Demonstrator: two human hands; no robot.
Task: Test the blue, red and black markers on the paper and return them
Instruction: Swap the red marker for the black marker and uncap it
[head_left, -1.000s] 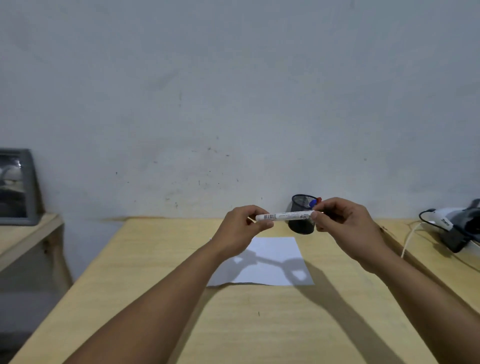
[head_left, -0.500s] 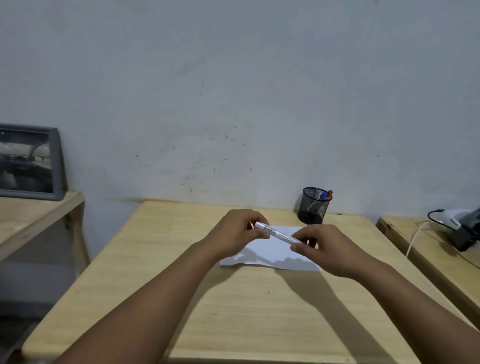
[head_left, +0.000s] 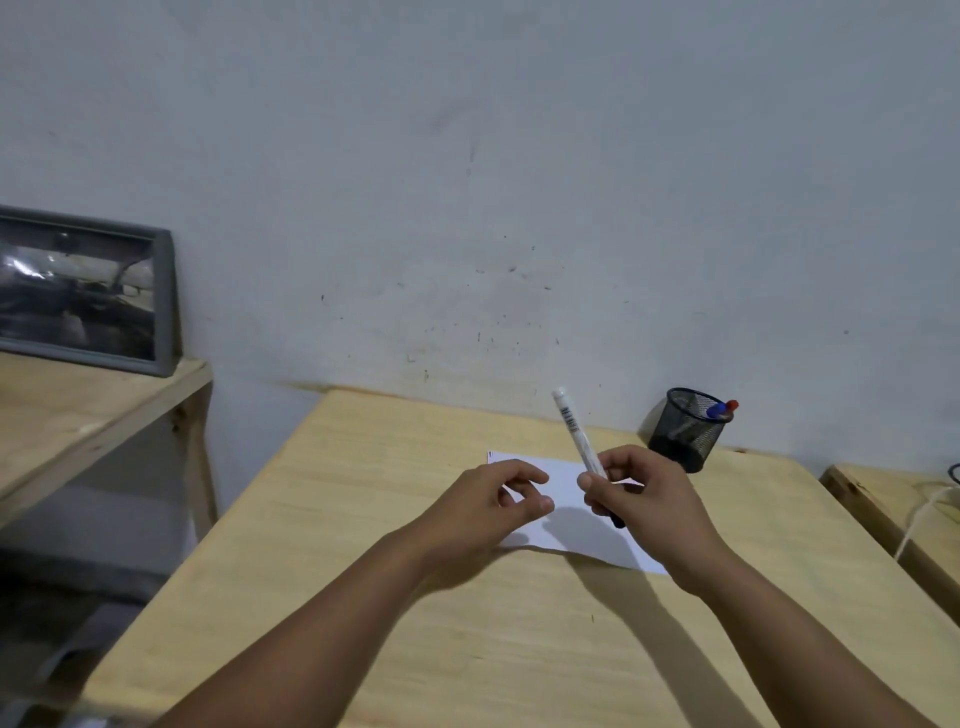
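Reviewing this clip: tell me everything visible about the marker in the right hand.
The marker is a slim white barrel with a small barcode-like print near its upper end and a dark tip at the bottom. It tilts steeply, rounded white end up and toward the wall, dark tip just over the paper; contact cannot be judged. The right hand grips its lower part. The left hand is apart from it.

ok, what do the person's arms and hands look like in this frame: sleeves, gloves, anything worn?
Both forearms are bare up to the bottom edge of the frame, so no sleeves show. The left hand and right hand are ungloved, with no rings, watch or wristband visible. No markings or cables on either arm.
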